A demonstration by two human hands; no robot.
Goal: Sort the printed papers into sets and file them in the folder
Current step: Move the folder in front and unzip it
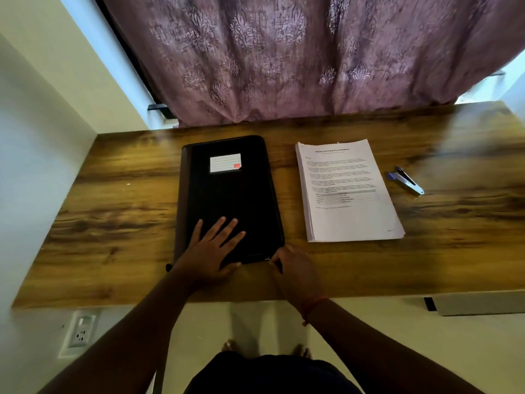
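Two hands at the near end of the long black folder: left hand flat on top, right hand pinching the corner zip, papers closer to the right.

The flat rectangular zip folder was black, with a brownish strip along its left edge and a white label ruled with dark lines and marked by a small red patch at its lower right corner. The stack of printed paper sheets was white with black text and a grey-headed table. The small metal stapler was blue and silver. The wooden desk top showed brown streaked grain with darker bands. The gathered fabric curtain was mauve with a darker damask motif.
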